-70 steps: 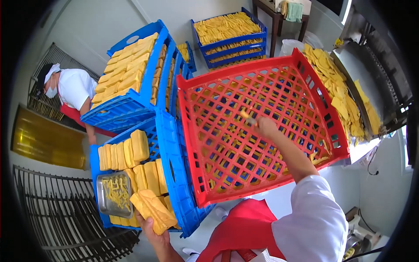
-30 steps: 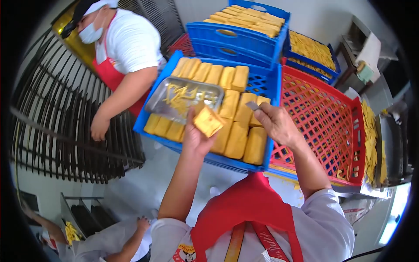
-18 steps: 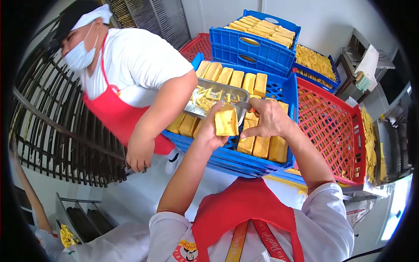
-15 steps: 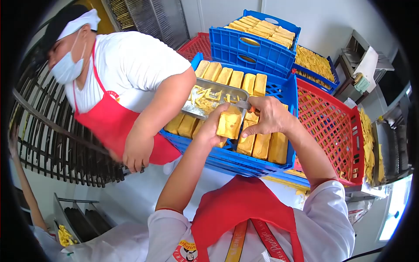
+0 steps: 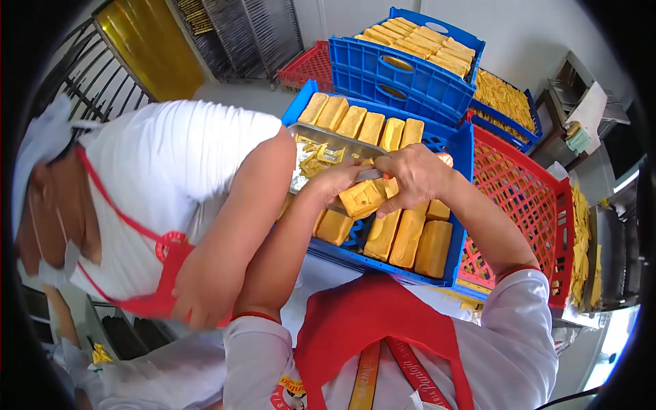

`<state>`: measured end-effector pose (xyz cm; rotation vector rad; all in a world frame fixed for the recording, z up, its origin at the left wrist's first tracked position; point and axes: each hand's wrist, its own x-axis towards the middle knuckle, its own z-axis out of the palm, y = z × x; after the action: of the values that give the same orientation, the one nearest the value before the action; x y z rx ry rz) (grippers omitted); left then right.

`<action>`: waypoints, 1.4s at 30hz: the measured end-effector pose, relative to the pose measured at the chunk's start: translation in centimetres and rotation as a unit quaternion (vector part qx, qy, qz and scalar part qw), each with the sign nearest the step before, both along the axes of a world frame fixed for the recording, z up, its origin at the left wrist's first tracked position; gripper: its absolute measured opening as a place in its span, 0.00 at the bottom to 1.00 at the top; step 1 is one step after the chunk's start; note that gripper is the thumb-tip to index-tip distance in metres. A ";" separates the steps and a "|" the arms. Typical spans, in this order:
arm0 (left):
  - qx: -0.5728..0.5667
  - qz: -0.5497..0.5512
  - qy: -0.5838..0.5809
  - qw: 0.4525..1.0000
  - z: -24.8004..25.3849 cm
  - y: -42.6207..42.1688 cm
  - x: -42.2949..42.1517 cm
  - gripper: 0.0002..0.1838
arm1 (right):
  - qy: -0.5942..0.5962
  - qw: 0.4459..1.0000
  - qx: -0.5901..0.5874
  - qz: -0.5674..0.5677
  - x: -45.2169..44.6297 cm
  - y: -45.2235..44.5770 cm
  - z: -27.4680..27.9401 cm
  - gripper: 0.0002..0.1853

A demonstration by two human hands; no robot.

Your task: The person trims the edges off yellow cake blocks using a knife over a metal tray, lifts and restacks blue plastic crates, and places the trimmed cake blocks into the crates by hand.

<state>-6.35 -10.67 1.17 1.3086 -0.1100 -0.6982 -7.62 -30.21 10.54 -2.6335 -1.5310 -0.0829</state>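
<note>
My left hand [image 5: 333,180] is closed around a yellow bread loaf [image 5: 361,199], holding it tilted above the blue crate [image 5: 469,179]. In my right hand [image 5: 418,175] is a knife [image 5: 370,175] with an orange handle, its short blade lying at the loaf's upper edge by my left fingertips. Beneath my hands, a metal tray [image 5: 344,141] with yellow crust trimmings [image 5: 320,156] rests in the crate. Rows of loaves [image 5: 408,236] stand around it. My hands and the held loaf hide part of the tray.
A co-worker [image 5: 184,171] leans in at the left, their arm close to my left forearm. Behind stand stacked blue crates [image 5: 403,76] of loaves and a crate of trimmings [image 5: 502,99]. A red crate [image 5: 523,198] is at right, a metal rack [image 5: 232,41] at the back.
The held loaf has tilted over, and the knife blade has come down to its upper edge. The co-worker has bent lower and nearer to my left arm.
</note>
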 end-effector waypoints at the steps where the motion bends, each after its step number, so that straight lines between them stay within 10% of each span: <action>1: -0.008 -0.028 0.000 1.000 0.2 0.1 0.1 0.21 | 0.011 1.000 0.000 -0.004 0.3 0.1 -0.1 0.37; 14: 0.085 -0.069 0.060 0.992 -1.9 1.7 4.2 0.18 | 0.113 0.992 0.008 -0.049 4.7 1.3 -2.3 0.35; 42: -0.181 -0.009 0.215 0.960 -3.3 3.8 11.4 0.19 | -0.020 0.949 0.102 -0.298 4.5 6.5 -5.8 0.44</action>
<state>5.03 -6.83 -2.12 0.7861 0.1004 -0.9169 -3.07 -23.66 4.70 -2.8232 -0.6349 -0.3177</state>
